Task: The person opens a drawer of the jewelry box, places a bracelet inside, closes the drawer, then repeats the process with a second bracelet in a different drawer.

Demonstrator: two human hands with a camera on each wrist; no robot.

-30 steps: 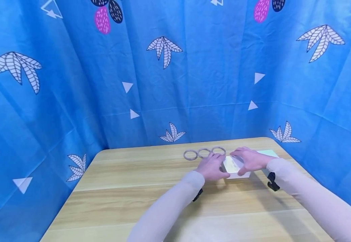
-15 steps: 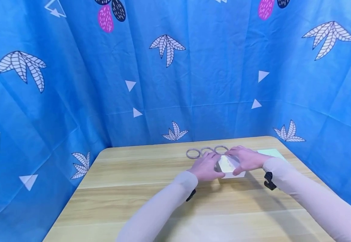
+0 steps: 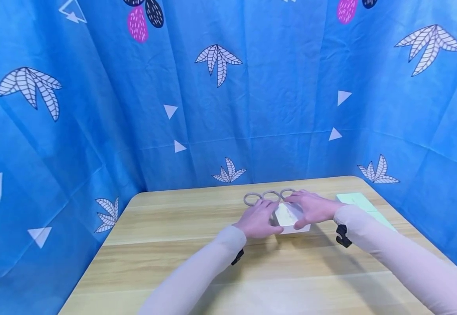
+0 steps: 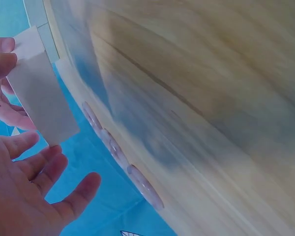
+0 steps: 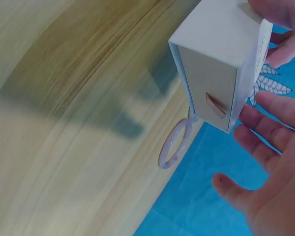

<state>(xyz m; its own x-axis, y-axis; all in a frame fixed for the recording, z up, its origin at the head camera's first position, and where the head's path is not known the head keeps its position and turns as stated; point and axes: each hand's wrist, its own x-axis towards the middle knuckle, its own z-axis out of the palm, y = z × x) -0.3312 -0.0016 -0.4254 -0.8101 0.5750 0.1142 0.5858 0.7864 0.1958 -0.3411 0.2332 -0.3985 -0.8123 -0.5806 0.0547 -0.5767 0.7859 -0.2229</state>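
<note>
On my feed, both of the person's arms are covered by long, close-fitting sleeves in a pale beige-pink fabric. The left sleeve (image 3: 197, 271) runs from the lower edge of the head view to the wrist, where it ends in a plain cuff; the right sleeve (image 3: 402, 262) is identical in colour and cut. Each wrist carries a small black fitting on its underside: one below the left cuff (image 3: 237, 257), one below the right cuff (image 3: 342, 236). The left hand (image 3: 257, 219) and right hand (image 3: 313, 209) are bare, without gloves, rings or visible markings. Fingernails are short and unpainted in both wrist views.
</note>
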